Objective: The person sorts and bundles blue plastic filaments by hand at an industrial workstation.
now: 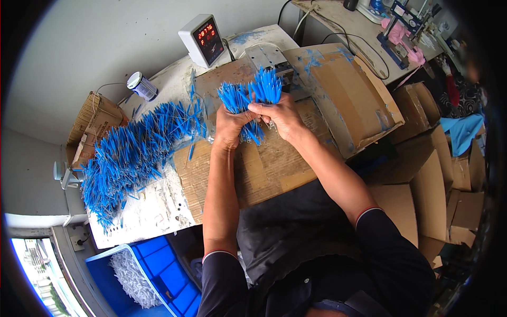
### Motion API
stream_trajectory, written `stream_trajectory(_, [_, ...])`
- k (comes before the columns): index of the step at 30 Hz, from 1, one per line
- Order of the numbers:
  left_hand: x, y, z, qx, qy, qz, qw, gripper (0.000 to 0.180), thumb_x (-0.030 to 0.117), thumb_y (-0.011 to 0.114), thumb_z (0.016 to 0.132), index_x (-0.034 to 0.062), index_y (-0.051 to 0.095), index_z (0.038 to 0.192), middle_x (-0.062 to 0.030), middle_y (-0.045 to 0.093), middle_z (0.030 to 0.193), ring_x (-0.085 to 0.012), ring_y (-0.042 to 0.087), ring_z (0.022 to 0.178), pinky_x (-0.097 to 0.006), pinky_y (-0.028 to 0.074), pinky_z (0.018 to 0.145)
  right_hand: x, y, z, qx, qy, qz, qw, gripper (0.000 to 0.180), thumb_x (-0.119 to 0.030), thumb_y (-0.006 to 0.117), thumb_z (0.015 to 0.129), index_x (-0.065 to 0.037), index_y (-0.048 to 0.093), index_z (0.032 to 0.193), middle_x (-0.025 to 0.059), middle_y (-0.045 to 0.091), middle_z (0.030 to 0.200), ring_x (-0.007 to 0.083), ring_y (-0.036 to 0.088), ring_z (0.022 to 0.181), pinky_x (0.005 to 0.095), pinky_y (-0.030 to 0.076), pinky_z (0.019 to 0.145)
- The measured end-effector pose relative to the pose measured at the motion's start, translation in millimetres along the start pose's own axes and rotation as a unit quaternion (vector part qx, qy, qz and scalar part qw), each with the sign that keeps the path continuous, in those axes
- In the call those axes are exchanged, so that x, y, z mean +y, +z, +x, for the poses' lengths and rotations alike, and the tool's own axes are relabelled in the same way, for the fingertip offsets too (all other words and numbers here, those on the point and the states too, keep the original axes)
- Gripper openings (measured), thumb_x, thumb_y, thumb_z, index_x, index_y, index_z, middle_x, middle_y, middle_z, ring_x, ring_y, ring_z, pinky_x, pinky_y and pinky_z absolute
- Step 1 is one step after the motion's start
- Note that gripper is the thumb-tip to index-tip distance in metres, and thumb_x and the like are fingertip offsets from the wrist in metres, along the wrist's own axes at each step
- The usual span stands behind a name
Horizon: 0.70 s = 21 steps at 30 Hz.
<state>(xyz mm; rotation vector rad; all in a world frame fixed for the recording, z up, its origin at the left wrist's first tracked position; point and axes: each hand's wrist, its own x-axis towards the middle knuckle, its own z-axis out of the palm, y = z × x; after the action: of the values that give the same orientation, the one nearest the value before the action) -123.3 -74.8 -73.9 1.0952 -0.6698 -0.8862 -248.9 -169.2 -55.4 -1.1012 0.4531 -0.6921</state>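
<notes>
Two bundles of slim blue sticks, the left bundle [231, 98] and the right bundle [268, 84], stand tips-up over the cardboard sheet [274, 171] on a worker's counter [153, 208], the left hand [228, 126] closed around one and the right hand [283, 113] around the other, thumbs close together. Blue ends also jut below the grip. With so many thin pieces in each fist, a slackened hold could let some slide out; pressing the bundles together could snag or bend their fine tips. A sleeve or forearm swung left might scatter the long, tangled heap [132, 142] beside them, from which strays already lie loose.

The counter's white top is scuffed and stained blue. Behind the hands sits a metal block [265, 55]; farther back, a display box [203, 39] glows with red digits near a small can [141, 86]. Below left, a blue bin [169, 274] holds white pieces [133, 274]. Open cartons [409, 203] crowd the right, beneath a cluttered second counter [335, 16] against a pale wall [100, 31].
</notes>
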Motion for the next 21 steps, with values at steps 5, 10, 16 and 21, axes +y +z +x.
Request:
stream_trajectory(5, [-2, 5, -1, -0.014, 0.009, -0.025, 1.000, 0.043, 0.002, 0.082, 0.082, -0.0017, 0.062, 0.120, -0.0115, 0.073, 0.097, -0.0217, 0.071, 0.080, -0.034, 0.059, 0.072, -6, -2, 3, -0.009, 0.010, -0.039, 0.999, 0.014, -0.004, 0.081, 0.080, -0.003, 0.072, 0.091, 0.0012, 0.068, 0.075, 0.0069, 0.057, 0.060, 0.0227, 0.041, 0.051])
stream_trajectory(10, [6, 0, -1, 0.017, -0.002, -0.114, 0.993, 0.054, -0.002, 0.078, 0.085, -0.0027, 0.050, 0.131, -0.0113, 0.069, 0.092, -0.0258, 0.073, 0.084, -0.038, 0.063, 0.074, -3, -6, 5, 0.045, -0.012, 0.089, 0.995, 0.014, -0.002, 0.078, 0.083, -0.003, 0.069, 0.093, 0.0085, 0.072, 0.084, 0.0161, 0.068, 0.070, 0.0304, 0.055, 0.062])
stream_trajectory(16, [6, -3, 3, 0.085, 0.039, -0.187, 0.978, 0.043, -0.003, 0.072, 0.089, -0.0030, 0.048, 0.125, -0.0128, 0.066, 0.093, -0.0286, 0.072, 0.081, -0.042, 0.063, 0.071, -3, -11, 4, 0.061, -0.036, 0.197, 0.978, 0.020, -0.002, 0.075, 0.087, -0.002, 0.065, 0.104, 0.0160, 0.073, 0.095, 0.0292, 0.074, 0.085, 0.0411, 0.064, 0.075])
stream_trajectory(21, [2, -19, 11, 0.177, 0.069, -0.264, 0.945, 0.027, -0.004, 0.069, 0.090, 0.0001, 0.054, 0.112, -0.0133, 0.067, 0.089, -0.0286, 0.072, 0.081, -0.043, 0.064, 0.073, -11, -19, 8, 0.142, -0.108, 0.226, 0.958, 0.021, 0.000, 0.075, 0.087, -0.002, 0.067, 0.106, 0.0152, 0.074, 0.097, 0.0266, 0.074, 0.085, 0.0391, 0.063, 0.073])
